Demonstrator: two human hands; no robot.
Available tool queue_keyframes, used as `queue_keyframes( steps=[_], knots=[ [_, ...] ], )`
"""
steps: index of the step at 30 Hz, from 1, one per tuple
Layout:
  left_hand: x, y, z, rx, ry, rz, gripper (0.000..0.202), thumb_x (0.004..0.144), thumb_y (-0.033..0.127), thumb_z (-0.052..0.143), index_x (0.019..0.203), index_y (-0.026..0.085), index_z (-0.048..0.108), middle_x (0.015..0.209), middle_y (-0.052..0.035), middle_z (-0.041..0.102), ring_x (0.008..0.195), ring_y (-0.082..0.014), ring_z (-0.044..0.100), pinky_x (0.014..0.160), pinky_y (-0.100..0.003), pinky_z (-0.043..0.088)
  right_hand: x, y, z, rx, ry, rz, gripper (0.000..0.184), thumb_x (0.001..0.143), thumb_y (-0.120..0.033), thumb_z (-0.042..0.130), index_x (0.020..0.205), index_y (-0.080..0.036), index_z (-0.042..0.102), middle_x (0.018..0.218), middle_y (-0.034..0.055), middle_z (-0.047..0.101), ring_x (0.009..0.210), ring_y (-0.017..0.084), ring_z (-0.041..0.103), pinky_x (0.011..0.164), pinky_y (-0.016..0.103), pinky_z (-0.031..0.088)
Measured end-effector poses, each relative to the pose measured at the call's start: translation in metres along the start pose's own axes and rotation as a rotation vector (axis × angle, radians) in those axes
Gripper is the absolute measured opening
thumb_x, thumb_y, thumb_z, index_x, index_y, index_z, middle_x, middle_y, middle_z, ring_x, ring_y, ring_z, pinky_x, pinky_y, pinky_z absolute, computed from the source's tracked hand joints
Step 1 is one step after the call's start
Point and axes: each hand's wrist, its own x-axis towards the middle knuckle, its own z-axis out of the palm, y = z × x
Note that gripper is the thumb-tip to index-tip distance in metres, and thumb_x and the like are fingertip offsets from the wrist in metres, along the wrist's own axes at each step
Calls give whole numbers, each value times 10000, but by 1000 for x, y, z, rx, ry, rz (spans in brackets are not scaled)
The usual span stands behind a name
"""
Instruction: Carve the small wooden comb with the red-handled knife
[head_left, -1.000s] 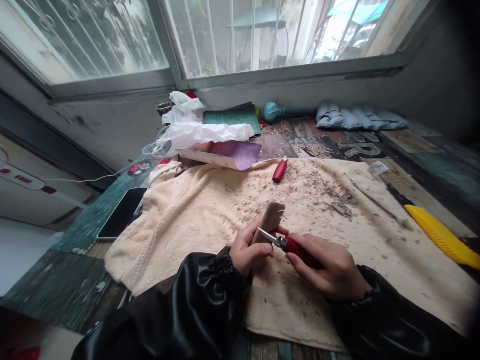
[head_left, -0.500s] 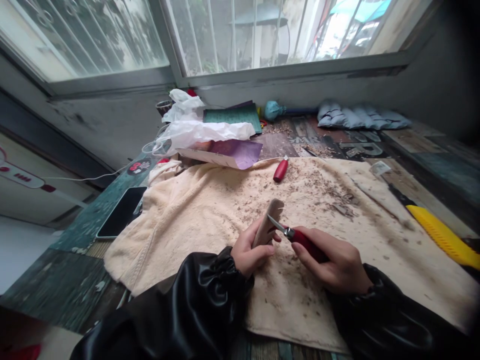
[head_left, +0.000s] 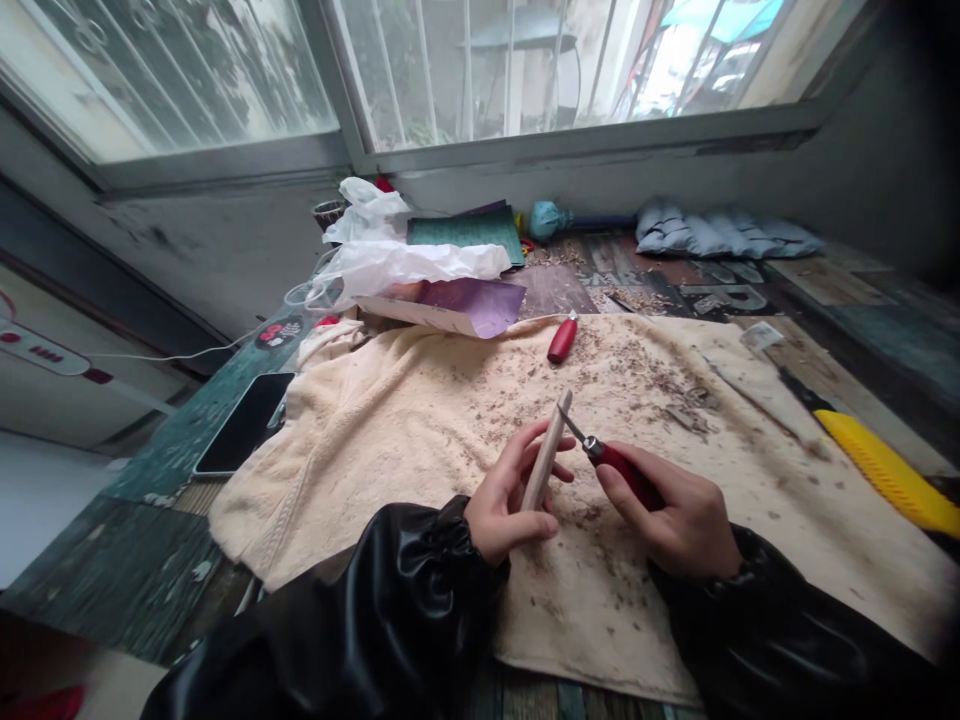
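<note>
My left hand (head_left: 510,495) grips a thin, pale piece of wood (head_left: 548,446), held edge-on and pointing up and away. My right hand (head_left: 675,510) is closed round the red handle of a small carving knife (head_left: 600,455). Its short blade touches the top end of the wood. Both hands hover over a cream towel (head_left: 390,430) strewn with wood shavings. Both arms wear glossy black sleeves.
A second red-handled tool (head_left: 560,340) lies at the towel's far edge. A phone (head_left: 244,425) rests at the left, a yellow tool (head_left: 877,465) at the right. White plastic bags (head_left: 397,260), a purple sheet (head_left: 480,303) and blue-grey cloth (head_left: 712,237) lie under the window.
The wood has been turned from its broad face to edge-on. The knife has slid up along it from near my left thumb to the tip.
</note>
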Motion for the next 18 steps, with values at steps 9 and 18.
queue_keyframes(
  steps=[9,18],
  knots=[
    [-5,-6,-5,221,141,-37,775,642,284,653,1339,318,317,1327,-80,387,686,-137,522,575,-272,436,2,-2,-5,110,-144,-170,157,795,-256,532,943,-207,555,802,11,664,631,123,623,573,209,498],
    [-1,-8,-13,409,192,0,780,589,355,663,1313,251,391,1248,-61,446,1109,-303,412,855,-384,423,4,-6,-9,129,-198,-169,147,806,-237,511,933,-189,566,784,20,667,623,110,615,569,190,483]
  ],
)
